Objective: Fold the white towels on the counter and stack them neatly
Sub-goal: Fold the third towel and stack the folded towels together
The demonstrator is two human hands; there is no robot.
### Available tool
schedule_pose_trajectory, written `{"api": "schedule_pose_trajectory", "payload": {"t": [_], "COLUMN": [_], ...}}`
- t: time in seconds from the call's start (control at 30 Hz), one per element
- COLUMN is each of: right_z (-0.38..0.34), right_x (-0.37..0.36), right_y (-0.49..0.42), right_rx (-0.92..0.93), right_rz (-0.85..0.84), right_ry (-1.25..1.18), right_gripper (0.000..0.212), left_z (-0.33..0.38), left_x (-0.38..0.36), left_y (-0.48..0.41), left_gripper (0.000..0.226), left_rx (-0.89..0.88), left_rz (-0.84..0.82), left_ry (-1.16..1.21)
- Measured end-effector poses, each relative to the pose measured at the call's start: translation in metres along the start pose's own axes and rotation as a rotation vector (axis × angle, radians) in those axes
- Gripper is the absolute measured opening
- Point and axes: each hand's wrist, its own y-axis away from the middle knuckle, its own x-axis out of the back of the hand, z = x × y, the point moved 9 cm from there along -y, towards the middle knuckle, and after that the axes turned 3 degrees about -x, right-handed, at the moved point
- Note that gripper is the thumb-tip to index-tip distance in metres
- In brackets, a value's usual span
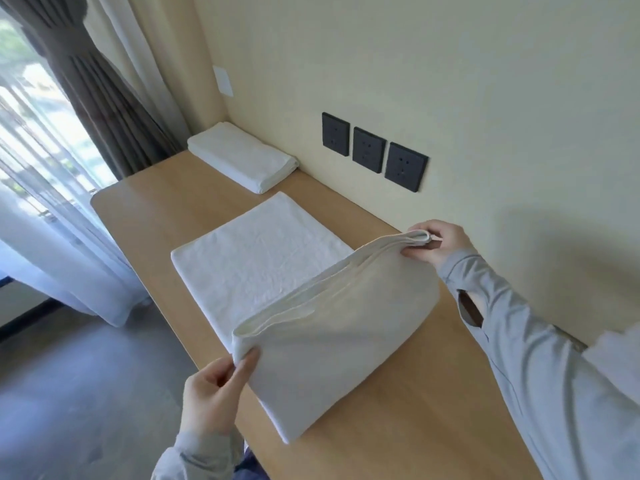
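Observation:
A white towel (263, 258) lies partly folded on the wooden counter (415, 410). Its near half is lifted off the wood and arches over toward the far half. My left hand (211, 396) pinches the raised edge at its near-left corner. My right hand (440, 242) pinches the same edge at the corner close to the wall. Several layers of cloth show along the lifted edge between the two hands. A small stack of folded white towels (242, 157) rests at the far end of the counter in the corner by the wall.
Three black wall sockets (372, 150) sit on the cream wall just above the counter. A brown curtain (86, 81) and a sheer white curtain (52, 220) hang at the window on the left. Grey floor lies below the counter's left edge.

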Motion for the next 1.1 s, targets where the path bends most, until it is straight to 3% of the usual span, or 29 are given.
{"api": "schedule_pose_trajectory", "payload": {"t": [0.17, 0.33, 0.47, 0.63, 0.8, 0.9, 0.93, 1.0, 1.1], "right_z": [-0.05, -0.115, -0.147, -0.141, -0.077, -0.054, -0.054, -0.072, -0.104], "right_x": [-0.043, -0.098, -0.153, -0.243, -0.333, -0.345, -0.342, -0.342, -0.36], "right_y": [-0.044, -0.1, -0.155, -0.232, -0.284, -0.291, -0.289, -0.279, -0.252], "right_rx": [0.034, 0.199, 0.245, 0.145, -0.126, -0.166, -0.121, 0.142, 0.588], "right_rz": [0.103, 0.199, 0.179, 0.06, -0.153, -0.03, 0.039, 0.106, -0.011], "right_ry": [0.072, 0.39, 0.451, 0.528, 0.601, 0.497, 0.495, 0.484, 0.591], "right_gripper": [0.001, 0.014, 0.014, 0.018, 0.022, 0.025, 0.026, 0.023, 0.021], "left_z": [0.021, 0.029, 0.03, -0.009, -0.066, -0.071, -0.068, -0.053, -0.014], "left_x": [0.033, 0.067, 0.095, 0.117, 0.112, 0.115, 0.117, 0.113, 0.082], "left_y": [-0.074, -0.153, -0.221, -0.311, -0.376, -0.387, -0.387, -0.389, -0.391], "left_gripper": [0.036, 0.046, 0.014, 0.026, 0.03, 0.014, 0.028, 0.047, 0.043], "left_rx": [-0.109, -0.124, -0.137, -0.025, 0.138, 0.07, 0.017, -0.162, -0.471], "left_rz": [-0.077, -0.131, -0.044, 0.088, 0.053, 0.114, 0.147, 0.199, 0.136], "left_ry": [0.029, 0.061, 0.022, 0.026, -0.211, -0.339, -0.391, -0.516, -0.674]}}
